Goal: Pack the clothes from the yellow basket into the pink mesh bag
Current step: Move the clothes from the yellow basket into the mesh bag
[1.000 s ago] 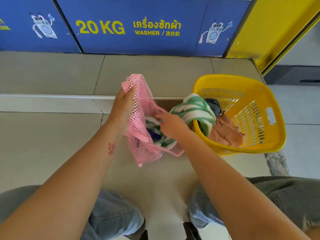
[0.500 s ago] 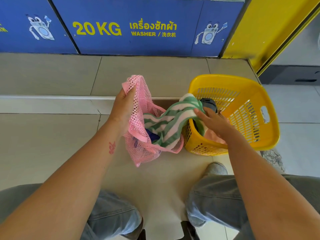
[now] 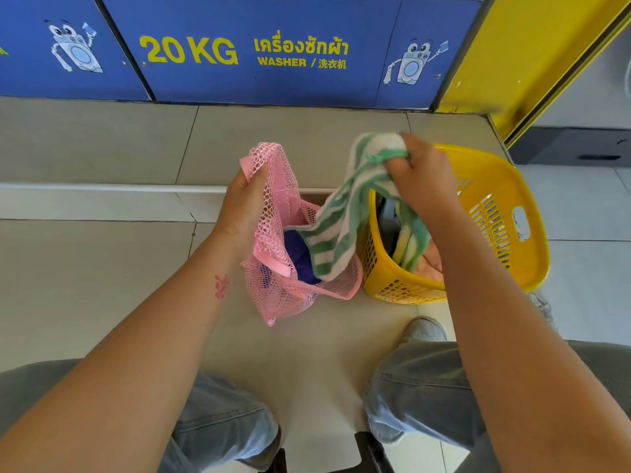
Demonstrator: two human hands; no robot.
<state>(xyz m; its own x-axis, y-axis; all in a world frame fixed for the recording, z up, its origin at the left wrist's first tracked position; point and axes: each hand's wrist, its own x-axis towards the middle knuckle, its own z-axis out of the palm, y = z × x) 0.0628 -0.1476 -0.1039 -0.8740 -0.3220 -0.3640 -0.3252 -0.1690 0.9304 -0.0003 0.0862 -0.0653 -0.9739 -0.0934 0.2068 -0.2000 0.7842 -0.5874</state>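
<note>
Laundry being packed on a tiled floor (image 3: 102, 268), seen from above a seated person's knees. In the last half second the right hand (image 3: 423, 179) has risen from the near rim of the yellow basket (image 3: 505, 186) to well above it. Its fingers are curled round the bunched end of a green-and-white striped cloth (image 3: 338, 240). The cloth now hangs stretched. One end lies inside the mouth of the pink mesh bag (image 3: 273, 295), and a second length trails down into the basket. The left hand (image 3: 244, 203) has stayed where it was, pinching the bag's rim and holding the mouth open and upright just left of the basket. The lift probably frees the cloth's tail from the basket so that the rest can be fed into the bag.

Counted:
- two hands
- one bag
- one basket
- one striped cloth in transit
- one dark blue garment (image 3: 300, 257) already inside the bag
- at least two pieces left in the basket, a peach garment (image 3: 430, 268) and a dark grey one (image 3: 386, 213)

Anything beneath those two is hidden. The task looks roughly midway.
</note>
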